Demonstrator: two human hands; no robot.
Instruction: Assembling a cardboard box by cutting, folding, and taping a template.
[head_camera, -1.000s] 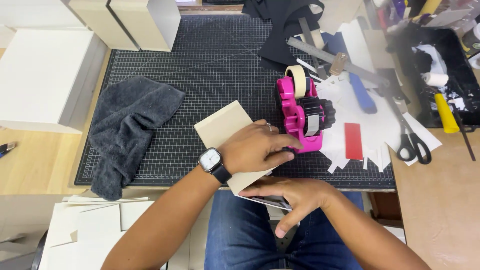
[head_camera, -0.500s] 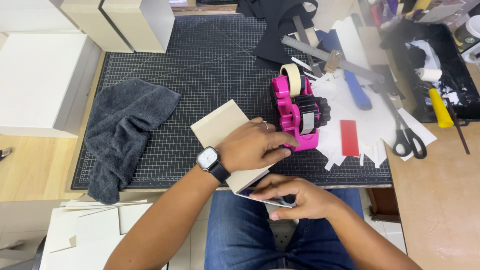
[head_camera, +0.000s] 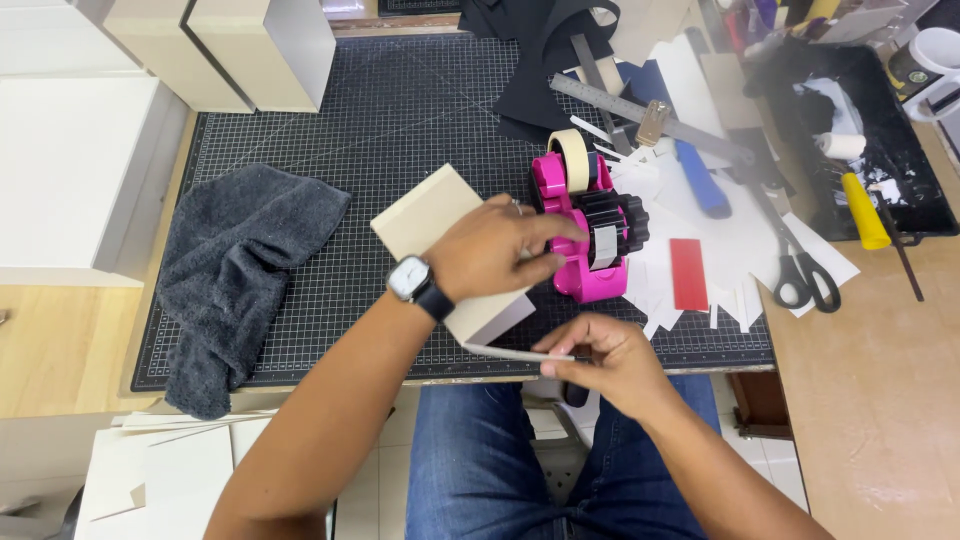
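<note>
Nearest the camera, blue-jeaned legs are seen below the bench (head_camera: 880, 400) edge, and a stack of pale boards (head_camera: 170, 470) lies low at the left. Just above the knees, the right hand (head_camera: 610, 360) is held at the near edge of the cutting mat (head_camera: 400, 120); its fingers (head_camera: 580, 345) are pinched on the end of a thin flat card strip (head_camera: 515, 352), which runs leftward under the corner of a beige box (head_camera: 440, 245). The box rests tilted on the mat, one corner overhanging the near edge. The left hand (head_camera: 495, 250), with a wristwatch (head_camera: 408, 278) on the wrist, is laid across the top of the box, its fingers (head_camera: 555, 235) curled over the box's right side and touching the pink tape dispenser (head_camera: 590, 225) standing just beside it. A roll of cream tape (head_camera: 572, 160) is carried on the dispenser.

To the left, a crumpled grey cloth (head_camera: 240, 270) lies on the mat. To the right of the dispenser, white paper scraps (head_camera: 740, 225), a red strip (head_camera: 688, 273), black-handled scissors (head_camera: 800, 270) and a blue-handled tool (head_camera: 700, 180) are spread. Farther back, a steel ruler (head_camera: 640, 110) rests on black fabric (head_camera: 540, 60), a black tray (head_camera: 880, 120) holds a yellow-handled tool (head_camera: 865, 210), and pale boxes (head_camera: 250, 50) stand at the far left.
</note>
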